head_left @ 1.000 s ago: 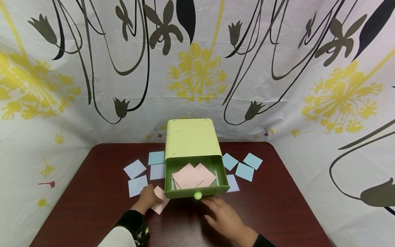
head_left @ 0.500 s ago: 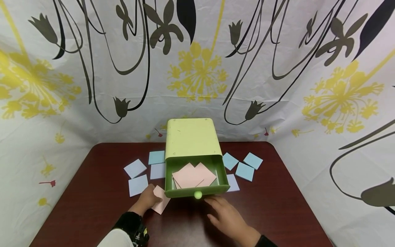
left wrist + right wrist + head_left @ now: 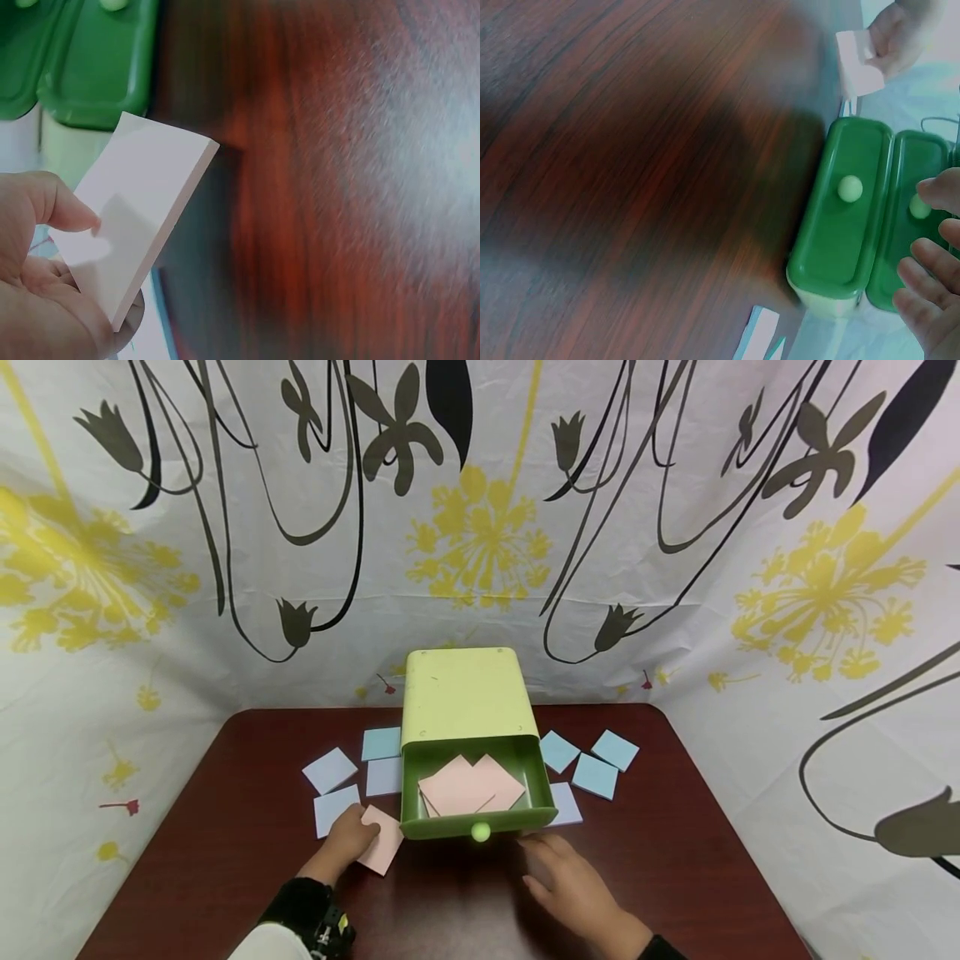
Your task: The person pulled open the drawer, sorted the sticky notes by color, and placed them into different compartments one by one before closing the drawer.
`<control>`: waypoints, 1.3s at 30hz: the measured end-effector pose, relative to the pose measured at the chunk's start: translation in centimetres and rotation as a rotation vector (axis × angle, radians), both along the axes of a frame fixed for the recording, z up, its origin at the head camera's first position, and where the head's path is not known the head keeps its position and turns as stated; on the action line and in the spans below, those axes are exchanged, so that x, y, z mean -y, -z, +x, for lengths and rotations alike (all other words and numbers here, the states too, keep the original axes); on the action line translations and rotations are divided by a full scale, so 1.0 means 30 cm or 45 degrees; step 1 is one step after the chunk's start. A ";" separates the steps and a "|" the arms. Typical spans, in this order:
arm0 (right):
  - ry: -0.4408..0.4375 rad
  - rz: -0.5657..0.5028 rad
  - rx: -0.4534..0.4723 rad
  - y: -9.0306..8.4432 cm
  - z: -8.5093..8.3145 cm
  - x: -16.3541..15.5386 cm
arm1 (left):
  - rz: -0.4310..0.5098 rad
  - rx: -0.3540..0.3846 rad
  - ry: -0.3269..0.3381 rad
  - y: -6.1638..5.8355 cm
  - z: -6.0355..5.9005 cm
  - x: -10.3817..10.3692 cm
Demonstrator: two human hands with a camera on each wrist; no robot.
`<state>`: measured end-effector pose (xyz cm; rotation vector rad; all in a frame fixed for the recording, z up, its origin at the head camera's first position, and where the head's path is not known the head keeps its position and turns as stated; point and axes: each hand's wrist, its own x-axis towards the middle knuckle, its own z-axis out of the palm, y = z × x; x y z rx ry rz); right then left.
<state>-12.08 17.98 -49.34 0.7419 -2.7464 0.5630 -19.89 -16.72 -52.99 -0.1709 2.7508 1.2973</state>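
Pink note pad sits toward the desk's front edge, left of centre, just beside the open green drawer, with the left hand pinching it at its left side. From the left wrist view the pad shows real thickness (a stack, not a single sheet), its far corner lifted off the wood, the thumb pressed on its top face. Only the head view shows inside the drawer: two overlapping pink pads lying flat. Pale blue pads lie at the desk's left, more blue pads at its right. Right hand hovers near the front edge, fingers relaxed and holding nothing; its wrist view shows the fingertips close to a pale round knob.
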 end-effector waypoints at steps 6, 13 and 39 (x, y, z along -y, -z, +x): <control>0.034 -0.038 0.053 0.005 0.000 -0.036 | -0.036 -0.032 -0.045 -0.072 0.011 0.052; 0.123 -0.028 0.050 0.012 0.002 -0.069 | -0.007 -0.046 -0.072 -0.220 0.030 0.098; 0.335 -0.081 0.140 -0.009 0.024 -0.155 | 0.171 -0.317 0.012 -0.589 0.066 -0.092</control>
